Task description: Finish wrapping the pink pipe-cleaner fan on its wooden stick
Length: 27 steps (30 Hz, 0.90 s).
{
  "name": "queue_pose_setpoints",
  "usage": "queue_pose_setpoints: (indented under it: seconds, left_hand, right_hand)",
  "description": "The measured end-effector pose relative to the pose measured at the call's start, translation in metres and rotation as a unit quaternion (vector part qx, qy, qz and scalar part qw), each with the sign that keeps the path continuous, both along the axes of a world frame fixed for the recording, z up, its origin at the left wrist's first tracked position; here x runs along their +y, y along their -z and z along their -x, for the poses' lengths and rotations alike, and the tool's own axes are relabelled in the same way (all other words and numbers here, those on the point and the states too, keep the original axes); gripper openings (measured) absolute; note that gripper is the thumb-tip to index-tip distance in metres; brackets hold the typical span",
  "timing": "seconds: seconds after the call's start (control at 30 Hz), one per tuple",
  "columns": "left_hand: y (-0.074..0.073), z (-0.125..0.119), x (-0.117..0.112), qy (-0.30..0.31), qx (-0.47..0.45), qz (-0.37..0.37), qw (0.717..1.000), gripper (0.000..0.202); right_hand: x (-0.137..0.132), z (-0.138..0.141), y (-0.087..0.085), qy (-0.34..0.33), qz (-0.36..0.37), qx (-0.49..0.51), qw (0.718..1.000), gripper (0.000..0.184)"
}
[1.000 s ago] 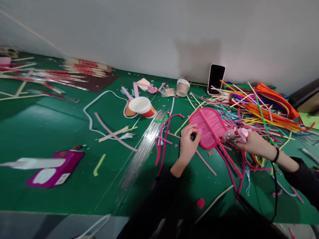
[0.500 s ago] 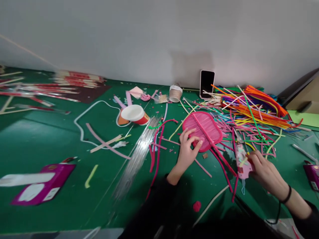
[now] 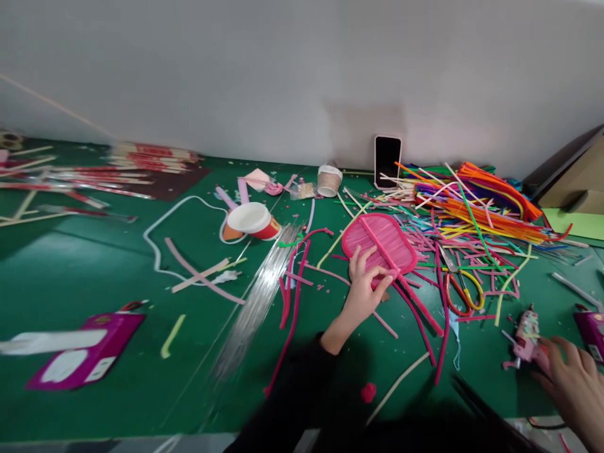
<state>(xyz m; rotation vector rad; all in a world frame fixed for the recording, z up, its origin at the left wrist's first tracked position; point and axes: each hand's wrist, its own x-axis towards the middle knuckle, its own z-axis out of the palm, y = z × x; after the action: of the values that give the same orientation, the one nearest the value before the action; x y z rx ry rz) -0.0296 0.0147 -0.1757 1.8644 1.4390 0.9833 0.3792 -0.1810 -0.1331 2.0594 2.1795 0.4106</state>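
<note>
My left hand [image 3: 362,297] is over the lower left part of a pink fan-shaped piece [image 3: 401,242], which has a fuzzy pipe-cleaner rim and a centre rib. Its thumb and forefinger are pinched around a small pink disc [image 3: 393,274] by the rib; the other fingers touch the panel. At the far right, my right hand [image 3: 572,371] grips the handle of a pink hot glue gun [image 3: 526,336], its nozzle pointing up and away. Scissors [image 3: 464,292] with red and yellow handles lie between my hands, beside a pale blue tassel [image 3: 453,333].
Loose pipe cleaners [image 3: 476,201] are heaped at the back right, near a phone [image 3: 387,162] leaning on the wall. Left of the fan lie clear glue sticks [image 3: 264,283], a paper cup [image 3: 255,220] and a purple packet [image 3: 89,349]. A small twine-wrapped pot [image 3: 329,181] stands behind.
My right hand has moved right and toward me with the glue gun, uncovering the scissors and tassel. My left hand's thumb and forefinger have come together at the small pink disc.
</note>
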Motion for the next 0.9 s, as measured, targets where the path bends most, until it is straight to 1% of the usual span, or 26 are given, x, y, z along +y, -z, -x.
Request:
queue_pose_setpoints:
  seconds: [0.03, 0.07, 0.13, 0.17, 0.2, 0.23, 0.27, 0.3, 0.37, 0.4, 0.5, 0.57, 0.7, 0.8, 0.9]
  left_hand:
    - [0.000, 0.000, 0.000, 0.004, 0.002, 0.002, 1.000, 0.016]
    - [-0.001, 0.001, 0.000, 0.009, 0.005, 0.003, 1.000, 0.016]
    - [-0.001, 0.002, 0.000, 0.019, 0.011, 0.003, 1.000, 0.017]
    - [-0.001, 0.002, 0.000, 0.025, 0.014, 0.001, 1.000, 0.017]
    - [-0.002, 0.002, 0.000, 0.029, 0.017, -0.001, 0.999, 0.017]
    - [-0.002, 0.003, 0.000, 0.033, 0.021, -0.002, 0.999, 0.017]
    - [-0.003, 0.003, -0.001, 0.037, 0.026, -0.003, 0.999, 0.017]
    - [-0.005, 0.004, -0.002, 0.040, 0.031, -0.004, 0.999, 0.018]
    - [-0.008, 0.005, -0.004, 0.045, 0.042, -0.006, 0.998, 0.018]
    - [-0.010, 0.006, -0.005, 0.048, 0.047, -0.008, 0.998, 0.018]
    - [-0.014, 0.007, -0.007, 0.059, 0.052, -0.013, 0.997, 0.018]
    - [-0.015, 0.007, -0.008, 0.066, 0.050, -0.010, 0.997, 0.017]
    - [-0.013, 0.005, -0.006, 0.059, 0.043, -0.002, 0.997, 0.019]
    - [-0.011, 0.004, -0.005, 0.047, 0.034, -0.006, 0.998, 0.019]
    - [-0.009, 0.004, -0.004, 0.034, 0.020, -0.015, 0.999, 0.017]
  right_hand:
    - [0.010, 0.013, -0.011, -0.010, -0.003, -0.005, 1.000, 0.032]
    - [0.023, 0.029, -0.022, -0.028, -0.014, 0.011, 0.999, 0.031]
    - [0.057, 0.069, -0.043, -0.089, -0.014, 0.089, 0.992, 0.027]
    - [0.076, 0.091, -0.050, -0.115, -0.028, 0.128, 0.985, 0.023]
    - [0.097, 0.113, -0.054, -0.151, -0.042, 0.179, 0.971, 0.018]
    - [0.117, 0.134, -0.055, -0.199, -0.046, 0.236, 0.950, 0.014]
    - [0.136, 0.153, -0.054, -0.249, -0.052, 0.285, 0.924, 0.013]
    - [0.152, 0.171, -0.050, -0.283, -0.050, 0.319, 0.903, 0.013]
    - [0.178, 0.198, -0.038, -0.320, -0.066, 0.342, 0.881, 0.015]
    - [0.187, 0.207, -0.031, -0.338, -0.058, 0.350, 0.871, 0.016]
    - [0.200, 0.218, -0.014, -0.376, -0.023, 0.379, 0.845, 0.019]
    - [0.203, 0.218, -0.008, -0.387, 0.000, 0.387, 0.837, 0.018]
    - [0.204, 0.214, -0.006, -0.391, 0.015, 0.376, 0.840, 0.016]
    - [0.206, 0.213, -0.009, -0.392, 0.016, 0.361, 0.846, 0.017]
    - [0.207, 0.212, -0.015, -0.370, 0.021, 0.356, 0.858, 0.015]
